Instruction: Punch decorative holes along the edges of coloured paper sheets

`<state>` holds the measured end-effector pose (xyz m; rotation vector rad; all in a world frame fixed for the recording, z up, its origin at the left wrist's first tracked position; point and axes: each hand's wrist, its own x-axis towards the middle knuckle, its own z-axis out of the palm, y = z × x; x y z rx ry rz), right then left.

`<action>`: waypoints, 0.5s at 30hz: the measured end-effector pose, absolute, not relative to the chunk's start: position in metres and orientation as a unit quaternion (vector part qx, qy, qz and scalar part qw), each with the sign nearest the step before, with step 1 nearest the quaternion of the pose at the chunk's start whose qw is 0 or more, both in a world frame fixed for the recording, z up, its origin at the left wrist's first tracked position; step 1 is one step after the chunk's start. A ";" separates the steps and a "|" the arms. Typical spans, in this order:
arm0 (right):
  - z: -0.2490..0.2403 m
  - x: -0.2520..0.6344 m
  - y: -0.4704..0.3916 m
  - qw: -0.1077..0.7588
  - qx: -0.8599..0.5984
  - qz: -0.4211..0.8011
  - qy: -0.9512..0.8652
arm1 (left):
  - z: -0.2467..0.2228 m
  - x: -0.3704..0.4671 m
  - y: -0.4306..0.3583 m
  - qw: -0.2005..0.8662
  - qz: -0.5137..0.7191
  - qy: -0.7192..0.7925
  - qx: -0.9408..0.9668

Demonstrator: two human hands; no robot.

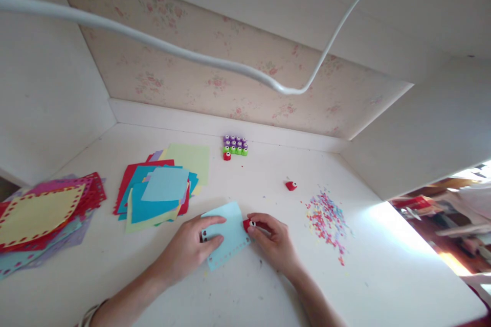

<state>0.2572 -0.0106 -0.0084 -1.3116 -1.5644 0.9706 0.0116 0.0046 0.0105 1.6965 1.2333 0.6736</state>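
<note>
A light blue sheet of paper lies tilted on the white desk, with small punched holes along its left and lower edges. My left hand pinches its left side, the thumb and index finger reaching over the top. Between the thumb and fingers of my right hand is a small red craft punch with a white and black top. It sits at the right edge of the paper. A second red punch lies farther back to the right.
Colored paper sheets are stacked at the left. Farther left lies a pile of sheets with punched borders. Purple, green and red punches stand in rows near the back wall. Paper confetti is heaped at right. A white cable hangs across the front.
</note>
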 end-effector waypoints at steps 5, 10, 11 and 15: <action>-0.007 0.257 -0.010 0.420 -0.535 0.378 -0.627 | 0.009 0.011 0.005 0.468 0.276 0.493 0.680; -0.009 0.258 -0.009 0.428 -0.538 0.402 -0.605 | 0.008 0.011 0.004 0.482 0.278 0.488 0.672; -0.009 0.259 -0.009 0.431 -0.535 0.405 -0.603 | 0.008 0.011 0.005 0.482 0.278 0.488 0.673; -0.010 0.260 -0.009 0.435 -0.524 0.409 -0.607 | 0.008 0.011 0.006 0.471 0.279 0.492 0.677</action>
